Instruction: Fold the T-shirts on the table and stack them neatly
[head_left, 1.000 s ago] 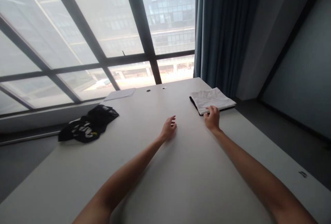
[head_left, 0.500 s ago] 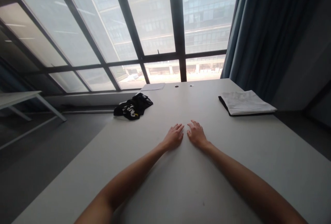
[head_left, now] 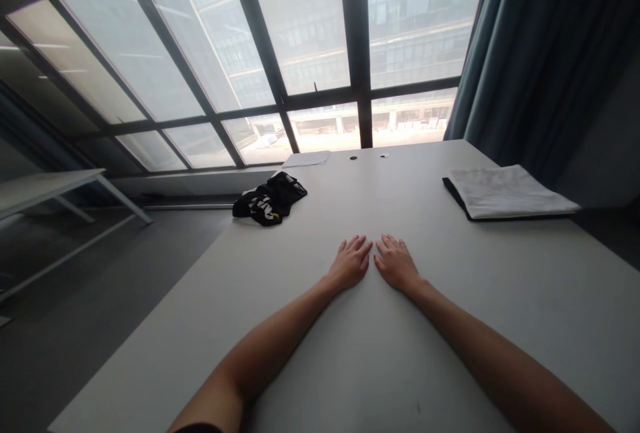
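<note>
My left hand (head_left: 351, 262) lies palm down on the white table (head_left: 310, 366), fingers stretched out and holding nothing. Close beside it, my right hand (head_left: 396, 262) rests flat on the same surface, also with nothing in it. Their fingertips almost meet. Beyond my left hand, toward the far left edge, sits a crumpled black cloth item (head_left: 270, 200) with white and yellow print; its kind I cannot make out. To the far right lies a folded white cloth (head_left: 510, 192) on top of something thin and black.
At the table's far end are a sheet of white paper (head_left: 307, 158) and a dark round hole (head_left: 353, 158). Large windows (head_left: 310, 26) stand behind, with a blue curtain (head_left: 525, 53) at right. Another white table (head_left: 50, 186) is on the left.
The camera view has shifted, so the table and the things on it appear farther right. My right hand's fingers now lie flatter on the table; both hands stay side by side.
</note>
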The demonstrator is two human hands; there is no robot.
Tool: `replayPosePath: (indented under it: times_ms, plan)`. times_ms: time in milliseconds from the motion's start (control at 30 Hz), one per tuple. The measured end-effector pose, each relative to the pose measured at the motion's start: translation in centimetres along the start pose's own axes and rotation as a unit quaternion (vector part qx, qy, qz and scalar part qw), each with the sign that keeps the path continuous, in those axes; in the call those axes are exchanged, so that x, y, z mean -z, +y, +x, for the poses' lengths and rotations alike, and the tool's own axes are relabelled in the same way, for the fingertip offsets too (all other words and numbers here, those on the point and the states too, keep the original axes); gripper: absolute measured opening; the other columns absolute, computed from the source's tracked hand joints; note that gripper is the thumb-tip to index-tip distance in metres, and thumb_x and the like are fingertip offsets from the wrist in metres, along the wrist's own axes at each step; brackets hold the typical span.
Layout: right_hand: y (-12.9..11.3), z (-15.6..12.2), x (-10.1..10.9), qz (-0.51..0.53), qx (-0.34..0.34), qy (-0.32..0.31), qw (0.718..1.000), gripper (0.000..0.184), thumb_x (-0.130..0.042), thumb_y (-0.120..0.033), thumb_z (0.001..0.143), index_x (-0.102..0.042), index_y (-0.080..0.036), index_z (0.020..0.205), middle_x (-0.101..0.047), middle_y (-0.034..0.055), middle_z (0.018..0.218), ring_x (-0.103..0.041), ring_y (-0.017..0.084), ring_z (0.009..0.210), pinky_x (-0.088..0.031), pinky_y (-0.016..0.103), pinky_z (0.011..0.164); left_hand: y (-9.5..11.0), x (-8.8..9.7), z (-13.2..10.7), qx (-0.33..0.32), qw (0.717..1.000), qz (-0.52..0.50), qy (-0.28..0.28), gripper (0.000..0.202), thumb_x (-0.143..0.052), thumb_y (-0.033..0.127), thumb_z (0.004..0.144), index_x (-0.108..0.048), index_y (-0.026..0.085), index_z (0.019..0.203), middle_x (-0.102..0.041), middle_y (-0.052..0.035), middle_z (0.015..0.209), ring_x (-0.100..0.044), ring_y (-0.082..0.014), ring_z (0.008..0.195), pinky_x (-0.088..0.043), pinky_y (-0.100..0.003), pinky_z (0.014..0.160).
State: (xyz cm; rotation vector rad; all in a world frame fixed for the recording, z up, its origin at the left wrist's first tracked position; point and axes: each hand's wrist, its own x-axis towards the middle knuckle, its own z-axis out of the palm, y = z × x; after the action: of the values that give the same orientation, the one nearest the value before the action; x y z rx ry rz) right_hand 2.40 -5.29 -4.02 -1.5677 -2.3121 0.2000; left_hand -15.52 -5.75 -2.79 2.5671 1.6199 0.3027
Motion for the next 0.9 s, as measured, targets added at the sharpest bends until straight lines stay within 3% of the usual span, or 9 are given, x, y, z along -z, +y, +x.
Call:
replayPosePath:
  times_ms: [233,900]
  plan:
    - [-0.01,-0.13,0.02,-0.005,0.009,0.005,1.000,0.052,-0.046,-0.037,0.097,-0.053,-0.012,0.143,-0.044,0.0190,0.155,-0.034,0.031,0.145,-0.018,0.049,0.119,-0.26,-0.44,-0.07,0.005,1.000,-0.005,0.007,0.050,-0.039,0.032,0.100,-0.044,0.028,0.150,-0.038,-0.0075,0.160,-0.029,-0.0249,0.149,-0.021,-0.052,0.121]
    - [-0.01,-0.19,0.10,-0.003,0.007,0.010,1.000,0.050,-0.048,-0.035,0.097,-0.054,-0.013,0.141,-0.045,0.0189,0.154,-0.034,0.031,0.145,-0.018,0.048,0.119,-0.42,-0.40,-0.09,0.004,1.000,-0.014,0.006,0.049,-0.041,0.031,0.100,-0.045,0.028,0.149,-0.039,-0.0076,0.159,-0.030,-0.0251,0.148,-0.021,-0.052,0.121]
